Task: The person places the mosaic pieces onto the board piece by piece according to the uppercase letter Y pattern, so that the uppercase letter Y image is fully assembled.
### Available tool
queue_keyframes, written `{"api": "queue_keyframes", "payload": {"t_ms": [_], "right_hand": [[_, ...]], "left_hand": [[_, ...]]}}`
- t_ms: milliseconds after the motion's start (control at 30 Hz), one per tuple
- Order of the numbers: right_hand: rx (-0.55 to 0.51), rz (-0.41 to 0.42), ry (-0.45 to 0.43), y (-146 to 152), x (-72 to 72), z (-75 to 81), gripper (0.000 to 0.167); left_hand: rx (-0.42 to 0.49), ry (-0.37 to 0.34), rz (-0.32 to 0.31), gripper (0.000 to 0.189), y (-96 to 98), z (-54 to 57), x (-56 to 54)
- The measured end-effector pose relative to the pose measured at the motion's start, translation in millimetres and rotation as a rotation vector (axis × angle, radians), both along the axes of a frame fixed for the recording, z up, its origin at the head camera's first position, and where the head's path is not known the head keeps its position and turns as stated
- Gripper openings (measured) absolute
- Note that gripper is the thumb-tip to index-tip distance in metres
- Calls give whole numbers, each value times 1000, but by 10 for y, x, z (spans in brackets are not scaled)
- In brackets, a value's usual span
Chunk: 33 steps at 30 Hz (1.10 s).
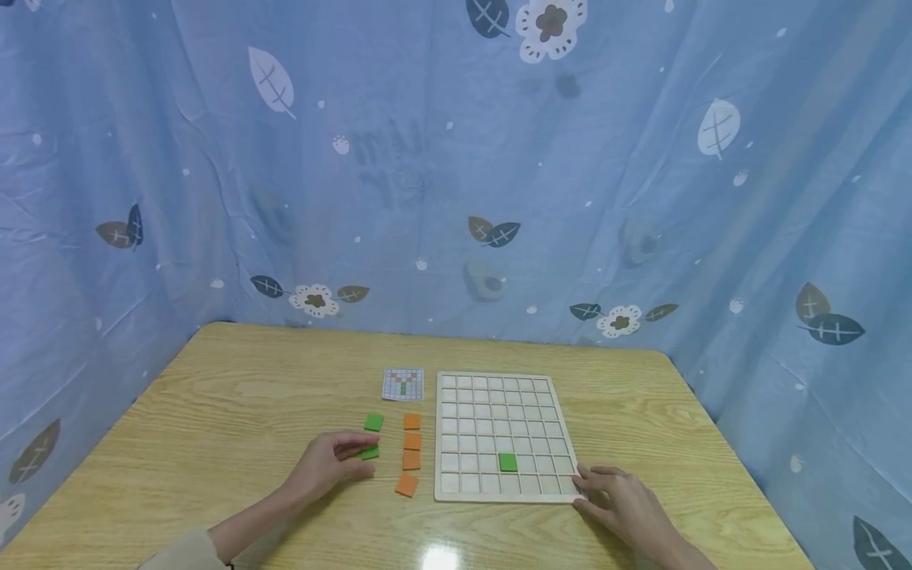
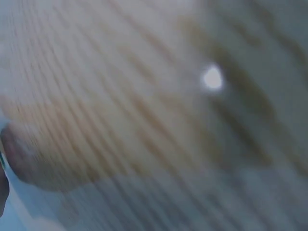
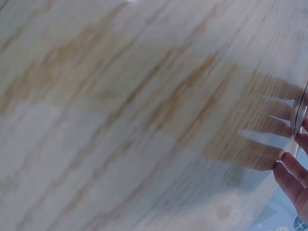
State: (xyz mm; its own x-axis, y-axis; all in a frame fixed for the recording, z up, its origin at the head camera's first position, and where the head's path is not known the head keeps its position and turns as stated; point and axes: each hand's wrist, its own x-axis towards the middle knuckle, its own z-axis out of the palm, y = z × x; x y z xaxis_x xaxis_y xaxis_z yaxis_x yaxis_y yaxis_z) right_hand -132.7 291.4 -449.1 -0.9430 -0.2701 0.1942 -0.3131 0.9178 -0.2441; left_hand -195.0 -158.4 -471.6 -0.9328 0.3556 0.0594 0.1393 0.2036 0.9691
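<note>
My left hand (image 1: 329,465) is over a green tile (image 1: 369,453) on the table. Its fingers arch above the tile's far side and the thumb lies at the near side, partly hiding the tile. Another green tile (image 1: 374,421) lies just beyond the fingers. At the near right corner of a pale wooden grid board (image 1: 470,500), my right hand (image 1: 627,507) grips the edge, fingers along the right side and thumb at the front. The right wrist view shows these fingers (image 3: 293,178) at the rim. One green tile (image 1: 508,462) sits in a lower cell of the board.
Several orange tiles (image 1: 412,442) form a column between the left hand and the board. Behind them lies a small pattern card (image 1: 403,384) with a coloured Y shape. A blue patterned curtain (image 1: 427,174) borders the wooden table (image 1: 285,364).
</note>
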Motion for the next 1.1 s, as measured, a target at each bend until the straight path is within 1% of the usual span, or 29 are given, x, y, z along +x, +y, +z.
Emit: {"api": "queue_keyframes", "payload": {"t_ms": [67, 300, 367, 500, 600, 700, 833, 933, 1000, 1100], "right_hand": [[-2, -3, 0, -1, 0, -7, 28], [-11, 1, 5, -3, -10, -7, 28], [-7, 1, 12, -1, -12, -7, 28], [-4, 10, 36, 4, -13, -18, 27], [-5, 13, 47, 6, -9, -28, 27], [-7, 11, 49, 4, -11, -24, 27], [-13, 1, 31, -4, -9, -20, 26], [-12, -4, 19, -8, -7, -21, 27], [-11, -7, 16, -9, -7, -23, 27], [-12, -13, 7, -12, -7, -19, 27]], "left_hand": [[-22, 17, 0, 48, -10, -11, -12], [-220, 175, 41, 42, -52, -25, -65], [-248, 210, 29, 39, -59, -27, -83], [-260, 243, -1, 31, -59, -26, -114], [-245, 212, 11, 27, -45, -14, -127], [-235, 158, 53, 27, -36, 8, -136], [-231, 102, 110, 32, -38, 40, -134], [-225, 78, 146, 34, -27, 93, -132], [-230, 74, 168, 31, -11, 140, -139], [-234, 95, 151, 29, 5, 202, -162]]}}
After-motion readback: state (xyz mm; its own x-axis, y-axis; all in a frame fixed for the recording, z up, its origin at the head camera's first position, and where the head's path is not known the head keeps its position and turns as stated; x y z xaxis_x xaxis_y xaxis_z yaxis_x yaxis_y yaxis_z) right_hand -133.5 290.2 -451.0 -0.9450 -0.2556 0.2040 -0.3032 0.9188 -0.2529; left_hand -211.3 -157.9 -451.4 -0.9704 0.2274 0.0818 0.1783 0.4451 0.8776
